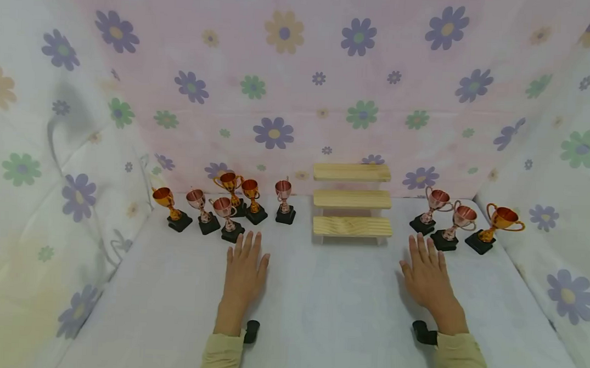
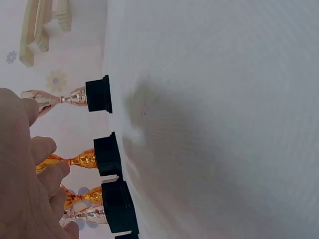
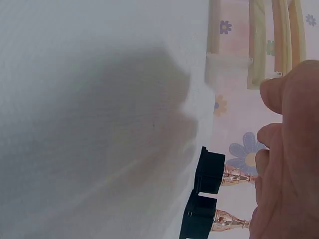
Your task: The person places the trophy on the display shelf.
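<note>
My left hand is held palm down above the white tabletop with its fingers straight and nothing in it. Its fingertips lie just before a rose-gold trophy cup on a black base. Further gold and rose-gold trophies stand around that one, among them a gold trophy and a lone rose-gold trophy. On the other side, my right hand also has extended fingers and holds nothing. It is nearest two rose-gold trophies, a front one and a rear one; a gold trophy stands farther right.
Between the trophy groups stands a three-step wooden shelf with pale planks and white supports, near the back wall. Flower-patterned cloth walls enclose the white table at the back and sides. Black wrist devices sit beside both sleeves.
</note>
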{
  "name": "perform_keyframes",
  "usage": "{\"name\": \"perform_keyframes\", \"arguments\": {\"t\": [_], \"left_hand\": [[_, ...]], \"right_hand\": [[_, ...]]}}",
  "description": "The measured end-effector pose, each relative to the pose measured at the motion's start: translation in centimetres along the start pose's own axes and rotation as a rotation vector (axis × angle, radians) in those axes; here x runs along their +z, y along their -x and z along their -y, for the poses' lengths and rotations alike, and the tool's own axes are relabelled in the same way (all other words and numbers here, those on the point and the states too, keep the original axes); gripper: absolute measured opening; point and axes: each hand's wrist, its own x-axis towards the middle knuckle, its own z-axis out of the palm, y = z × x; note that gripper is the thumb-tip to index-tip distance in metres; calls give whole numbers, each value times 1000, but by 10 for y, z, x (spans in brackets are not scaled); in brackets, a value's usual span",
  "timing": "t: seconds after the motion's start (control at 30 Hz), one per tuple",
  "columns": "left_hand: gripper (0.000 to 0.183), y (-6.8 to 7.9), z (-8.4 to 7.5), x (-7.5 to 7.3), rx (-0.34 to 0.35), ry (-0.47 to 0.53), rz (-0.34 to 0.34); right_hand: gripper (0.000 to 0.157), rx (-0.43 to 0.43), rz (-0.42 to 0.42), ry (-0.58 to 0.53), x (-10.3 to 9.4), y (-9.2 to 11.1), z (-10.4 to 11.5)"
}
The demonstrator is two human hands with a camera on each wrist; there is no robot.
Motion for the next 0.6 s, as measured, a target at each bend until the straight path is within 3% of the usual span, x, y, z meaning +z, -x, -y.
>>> {"name": "perform_keyframes", "arguments": {"t": [0.1, 0.2, 0.43, 0.6], "left_hand": [[62, 1, -2, 2, 5, 17, -3], [57, 1, -8, 4, 22, 113, -19], [47, -4, -39, 8, 55, 689, -61], [42, -13, -53, 10, -92, 1001, 48]], "right_hand": [[72, -11, 28, 9, -3, 3, 1], [73, -32, 64, -14, -8, 9, 0], [78, -10, 106, -325, -27, 26, -20], [81, 159, 166, -328, -48, 38, -50]]}}
